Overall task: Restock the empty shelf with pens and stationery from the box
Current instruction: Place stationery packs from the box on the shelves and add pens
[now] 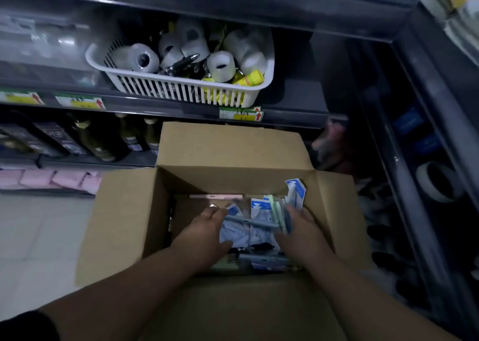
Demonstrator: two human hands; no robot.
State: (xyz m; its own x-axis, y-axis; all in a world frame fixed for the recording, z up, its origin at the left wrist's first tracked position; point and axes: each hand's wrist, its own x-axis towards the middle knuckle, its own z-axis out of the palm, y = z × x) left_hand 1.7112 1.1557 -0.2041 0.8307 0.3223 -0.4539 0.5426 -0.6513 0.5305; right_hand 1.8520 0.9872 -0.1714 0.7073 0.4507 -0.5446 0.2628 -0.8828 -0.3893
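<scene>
Inside the cardboard box (124,224), the left hand (207,229) lies on the pen packets (259,235), its grip unclear. The right hand (302,228) clasps an upright bundle (281,216) just beside them.

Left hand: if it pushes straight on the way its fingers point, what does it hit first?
The left hand would meet the blue-and-white packets in the box first; its fingers may already touch them, depth is unclear.

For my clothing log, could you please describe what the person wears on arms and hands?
The left hand and right hand are bare: no gloves, rings or watch show. Forearms are uncovered; a dark sleeve shows at the left upper arm.
</scene>
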